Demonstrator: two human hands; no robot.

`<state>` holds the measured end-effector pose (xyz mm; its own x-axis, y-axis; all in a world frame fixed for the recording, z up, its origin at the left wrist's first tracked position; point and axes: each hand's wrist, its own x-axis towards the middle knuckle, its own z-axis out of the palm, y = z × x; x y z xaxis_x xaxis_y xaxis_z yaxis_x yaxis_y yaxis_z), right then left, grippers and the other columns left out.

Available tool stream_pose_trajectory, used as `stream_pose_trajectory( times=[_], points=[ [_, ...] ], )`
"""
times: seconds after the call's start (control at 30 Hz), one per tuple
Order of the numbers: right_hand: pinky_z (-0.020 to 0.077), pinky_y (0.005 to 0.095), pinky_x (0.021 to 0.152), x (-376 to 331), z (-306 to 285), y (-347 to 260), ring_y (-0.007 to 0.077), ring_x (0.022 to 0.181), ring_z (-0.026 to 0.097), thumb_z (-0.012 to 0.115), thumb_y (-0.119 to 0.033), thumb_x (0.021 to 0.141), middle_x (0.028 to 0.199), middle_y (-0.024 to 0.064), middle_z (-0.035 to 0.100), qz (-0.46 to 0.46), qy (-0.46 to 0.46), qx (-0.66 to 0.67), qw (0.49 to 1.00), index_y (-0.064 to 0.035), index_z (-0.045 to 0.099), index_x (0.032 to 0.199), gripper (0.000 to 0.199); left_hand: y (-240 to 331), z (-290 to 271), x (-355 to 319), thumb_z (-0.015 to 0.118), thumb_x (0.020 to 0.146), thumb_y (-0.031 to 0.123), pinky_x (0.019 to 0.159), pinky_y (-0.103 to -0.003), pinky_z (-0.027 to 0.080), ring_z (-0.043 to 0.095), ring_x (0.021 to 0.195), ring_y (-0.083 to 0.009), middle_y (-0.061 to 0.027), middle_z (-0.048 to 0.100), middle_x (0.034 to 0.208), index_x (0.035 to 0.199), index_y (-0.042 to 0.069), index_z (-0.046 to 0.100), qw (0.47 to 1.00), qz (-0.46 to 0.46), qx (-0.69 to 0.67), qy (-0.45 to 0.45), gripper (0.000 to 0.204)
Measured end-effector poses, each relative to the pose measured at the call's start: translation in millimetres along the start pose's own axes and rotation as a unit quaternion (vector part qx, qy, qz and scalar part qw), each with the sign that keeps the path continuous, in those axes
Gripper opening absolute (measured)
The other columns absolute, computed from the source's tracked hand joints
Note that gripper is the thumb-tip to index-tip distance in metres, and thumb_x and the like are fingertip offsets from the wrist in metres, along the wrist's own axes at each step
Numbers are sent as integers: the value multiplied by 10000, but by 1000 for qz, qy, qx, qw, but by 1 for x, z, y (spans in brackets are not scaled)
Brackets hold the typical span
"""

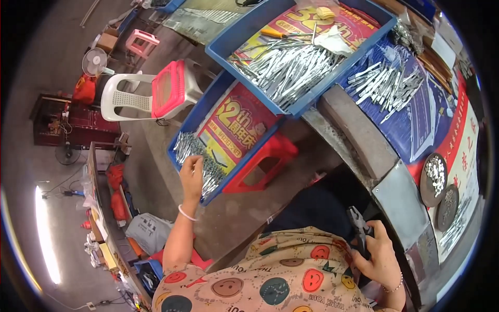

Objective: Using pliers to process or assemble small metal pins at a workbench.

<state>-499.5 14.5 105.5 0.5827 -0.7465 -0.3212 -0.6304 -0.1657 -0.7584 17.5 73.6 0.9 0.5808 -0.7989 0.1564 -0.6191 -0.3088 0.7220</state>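
My left hand [192,179] is over the near end of the lower blue tray [224,183], beside a heap of small metal strips [193,148]. Its fingers are curled together, and whatever they may hold is too small to make out. Down at my right side, my right hand [378,256] is wrapped around the dark handles of a pair of pliers [358,221]. The pliers' jaws point up and away from me, next to the bench edge. Printed red and yellow sheets line the tray, which rests by a red plastic stool [265,161].
A larger blue tray [221,49] holds many longer metal strips [291,67] and an orange-handled tool [272,33]. More strips [387,83] lie on the blue bench covering. Two round dishes [427,195] of small parts sit at right. A white chair [112,99] stands at left.
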Motion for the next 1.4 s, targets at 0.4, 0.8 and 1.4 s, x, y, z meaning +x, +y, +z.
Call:
stream_pose_trajectory(
  times=[0.4,0.8,1.4],
  points=[
    [505,425,774,-3,6,-16,397,925,580,703,-155,709,1122,267,536,-14,-24,8,1000,86,606,744,262,94,12,-14,537,1002,69,796,-240,483,613,898,-107,-44,664,969,1071,-19,621,978,-18,-180,-104,139],
    [505,416,786,-49,16,11,389,936,578,715,-174,751,1146,259,544,38,20,36,998,57,572,694,278,368,77,-57,614,892,30,685,-427,559,654,763,-337,-232,642,870,859,-71,620,486,104,-760,-418,107],
    [511,428,801,-48,-1,55,382,958,592,684,-216,808,1183,243,539,4,53,120,991,59,642,866,284,345,220,26,571,972,48,663,-212,428,539,734,-50,4,620,886,1052,-18,620,841,121,-257,-461,115]
  ],
)
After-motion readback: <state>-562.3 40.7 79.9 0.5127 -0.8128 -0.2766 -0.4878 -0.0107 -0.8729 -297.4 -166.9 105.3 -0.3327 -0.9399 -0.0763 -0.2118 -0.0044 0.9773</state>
